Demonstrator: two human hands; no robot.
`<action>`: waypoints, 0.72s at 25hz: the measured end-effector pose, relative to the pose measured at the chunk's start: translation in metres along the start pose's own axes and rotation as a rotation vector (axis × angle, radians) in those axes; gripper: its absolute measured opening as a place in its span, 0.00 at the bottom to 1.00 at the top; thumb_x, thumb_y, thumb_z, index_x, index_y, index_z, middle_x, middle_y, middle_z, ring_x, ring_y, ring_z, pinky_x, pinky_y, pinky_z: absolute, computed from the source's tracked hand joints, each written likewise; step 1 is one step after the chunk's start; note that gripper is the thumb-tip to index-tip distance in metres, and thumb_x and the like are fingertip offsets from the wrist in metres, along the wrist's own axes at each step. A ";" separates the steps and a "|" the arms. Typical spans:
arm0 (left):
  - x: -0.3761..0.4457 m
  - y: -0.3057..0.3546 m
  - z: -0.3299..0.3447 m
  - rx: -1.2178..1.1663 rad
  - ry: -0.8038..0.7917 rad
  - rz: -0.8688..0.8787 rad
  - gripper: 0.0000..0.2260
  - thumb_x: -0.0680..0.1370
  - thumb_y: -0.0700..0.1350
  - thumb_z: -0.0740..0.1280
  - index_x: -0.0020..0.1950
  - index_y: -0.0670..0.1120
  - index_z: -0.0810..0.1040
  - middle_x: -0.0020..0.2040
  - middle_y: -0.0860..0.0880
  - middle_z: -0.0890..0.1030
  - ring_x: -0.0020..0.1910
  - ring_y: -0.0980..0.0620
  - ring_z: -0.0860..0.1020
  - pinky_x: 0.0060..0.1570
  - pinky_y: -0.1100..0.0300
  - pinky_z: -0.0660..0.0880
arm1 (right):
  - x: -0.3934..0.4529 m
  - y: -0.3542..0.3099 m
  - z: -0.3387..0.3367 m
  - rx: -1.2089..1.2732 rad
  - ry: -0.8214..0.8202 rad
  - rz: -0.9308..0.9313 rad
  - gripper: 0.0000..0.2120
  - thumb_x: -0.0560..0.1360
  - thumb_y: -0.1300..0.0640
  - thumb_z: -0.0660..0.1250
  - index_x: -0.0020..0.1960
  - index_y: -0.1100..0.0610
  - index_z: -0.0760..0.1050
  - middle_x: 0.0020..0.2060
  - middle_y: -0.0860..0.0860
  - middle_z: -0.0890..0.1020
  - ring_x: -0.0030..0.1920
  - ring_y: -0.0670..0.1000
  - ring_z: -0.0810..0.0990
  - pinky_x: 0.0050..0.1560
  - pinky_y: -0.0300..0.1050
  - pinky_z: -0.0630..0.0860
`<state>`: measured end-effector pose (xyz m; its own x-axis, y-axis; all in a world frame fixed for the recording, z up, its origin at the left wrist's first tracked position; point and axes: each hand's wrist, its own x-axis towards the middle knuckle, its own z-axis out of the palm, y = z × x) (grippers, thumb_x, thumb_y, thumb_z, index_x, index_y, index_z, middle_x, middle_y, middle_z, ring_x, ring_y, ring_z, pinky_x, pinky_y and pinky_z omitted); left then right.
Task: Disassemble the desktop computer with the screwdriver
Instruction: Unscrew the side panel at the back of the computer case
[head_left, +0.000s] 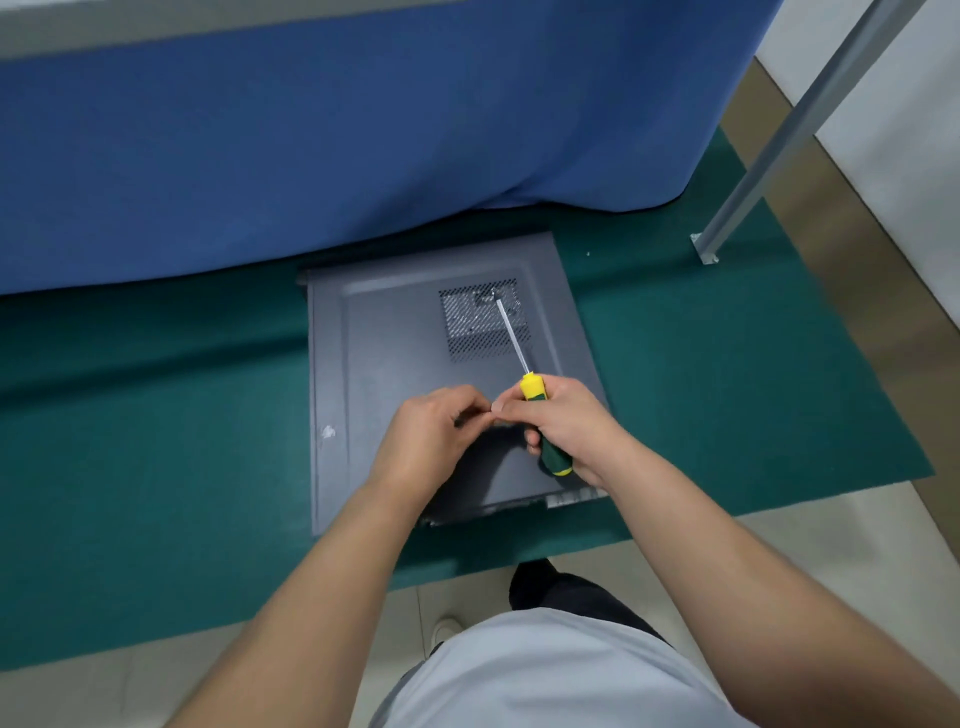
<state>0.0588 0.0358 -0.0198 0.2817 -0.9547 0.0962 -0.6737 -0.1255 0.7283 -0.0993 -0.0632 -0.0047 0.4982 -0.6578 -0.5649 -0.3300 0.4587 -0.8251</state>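
A grey desktop computer case (395, 364) lies flat on its side on a green mat, its side panel facing up with a perforated vent (467, 322) near the far right. My right hand (566, 421) grips the yellow and green handle of a screwdriver (511, 332), whose steel shaft points away over the vent. My left hand (436, 426) hovers over the panel with its fingertips pinched together, touching the right thumb. Whether something small sits between those fingers is hidden.
The green mat (156, 415) covers the tiled floor. A blue cloth (337, 130) hangs down just behind the case. A metal post with a foot bracket (706, 249) stands at the right. My leg and shoe (447, 629) are near the mat's front edge.
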 end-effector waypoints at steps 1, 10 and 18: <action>0.015 0.001 0.004 0.022 -0.024 0.017 0.04 0.75 0.45 0.77 0.45 0.48 0.84 0.40 0.52 0.84 0.38 0.51 0.81 0.41 0.50 0.79 | 0.009 -0.007 -0.011 -0.005 -0.011 0.019 0.05 0.73 0.60 0.76 0.46 0.59 0.82 0.35 0.53 0.84 0.26 0.46 0.72 0.27 0.41 0.72; 0.180 0.001 0.042 0.266 -0.107 0.057 0.14 0.82 0.54 0.67 0.65 0.50 0.80 0.63 0.51 0.81 0.66 0.46 0.75 0.68 0.48 0.71 | 0.120 -0.055 -0.129 0.073 0.269 -0.016 0.06 0.77 0.64 0.70 0.42 0.58 0.81 0.34 0.52 0.81 0.25 0.47 0.72 0.26 0.41 0.72; 0.238 -0.031 0.074 0.568 -0.100 -0.060 0.23 0.83 0.65 0.49 0.80 0.67 0.59 0.82 0.56 0.61 0.83 0.49 0.55 0.81 0.44 0.47 | 0.276 -0.058 -0.211 -0.369 0.520 0.106 0.06 0.73 0.55 0.66 0.43 0.57 0.79 0.32 0.53 0.80 0.29 0.52 0.75 0.29 0.40 0.72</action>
<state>0.0962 -0.2072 -0.0695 0.2835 -0.9588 -0.0185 -0.9273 -0.2790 0.2495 -0.1116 -0.3971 -0.1154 0.0249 -0.8660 -0.4994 -0.6560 0.3629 -0.6618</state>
